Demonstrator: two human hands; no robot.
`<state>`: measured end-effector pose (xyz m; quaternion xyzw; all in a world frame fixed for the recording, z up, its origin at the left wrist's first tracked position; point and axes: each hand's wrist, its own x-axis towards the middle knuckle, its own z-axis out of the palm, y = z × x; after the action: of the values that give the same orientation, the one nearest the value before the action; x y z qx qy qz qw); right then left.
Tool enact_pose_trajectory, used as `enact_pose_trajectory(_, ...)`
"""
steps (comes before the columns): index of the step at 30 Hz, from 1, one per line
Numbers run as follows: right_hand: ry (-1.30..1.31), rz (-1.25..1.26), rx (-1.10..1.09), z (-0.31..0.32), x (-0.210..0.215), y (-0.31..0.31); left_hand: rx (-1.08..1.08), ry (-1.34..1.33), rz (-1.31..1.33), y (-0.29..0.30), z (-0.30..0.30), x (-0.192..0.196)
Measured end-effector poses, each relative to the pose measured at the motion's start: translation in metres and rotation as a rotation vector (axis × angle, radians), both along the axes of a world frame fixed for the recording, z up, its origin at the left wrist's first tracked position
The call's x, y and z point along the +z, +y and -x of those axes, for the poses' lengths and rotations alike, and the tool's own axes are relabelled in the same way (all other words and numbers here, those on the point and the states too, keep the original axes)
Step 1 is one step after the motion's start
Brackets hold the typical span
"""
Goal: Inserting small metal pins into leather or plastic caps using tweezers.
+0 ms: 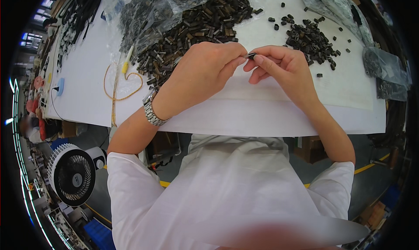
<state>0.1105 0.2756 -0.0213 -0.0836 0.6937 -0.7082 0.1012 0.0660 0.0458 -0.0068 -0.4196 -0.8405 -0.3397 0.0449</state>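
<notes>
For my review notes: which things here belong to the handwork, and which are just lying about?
Apparently in use:
- small dark piece, pinched between the left hand and right hand
- large heap of dark pieces
- smaller heap at right

Apparently just lying about:
- yellow-and-white tool
- blue object at left
- standing fan

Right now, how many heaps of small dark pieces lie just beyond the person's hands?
2: a large heap beyond the left hand, partly under clear plastic, and a smaller heap beyond the right hand. More could be hidden under the plastic.
</notes>
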Motion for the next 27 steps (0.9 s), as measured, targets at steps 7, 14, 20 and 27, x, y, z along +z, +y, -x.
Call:
enact_pose_trajectory(7,0.090,0.036,-0.043,0.000,-0.002,-0.003,0.012,-0.081,-0.033,0.001,-0.004,-0.001)
enact_pose_trajectory(14,-0.043,0.113,-0.019,0.003,-0.001,0.003,0.123,-0.131,-0.089,0.001,-0.001,0.000)
enact_pose_trajectory(20,-0.092,0.160,-0.014,0.008,-0.010,-0.004,0.111,-0.188,-0.113,0.007,0.002,-0.003)
enact_pose_trajectory(27,0.354,-0.425,-0.166,0.008,-0.018,-0.006,0.247,-0.452,-0.442,-0.010,0.022,0.010)
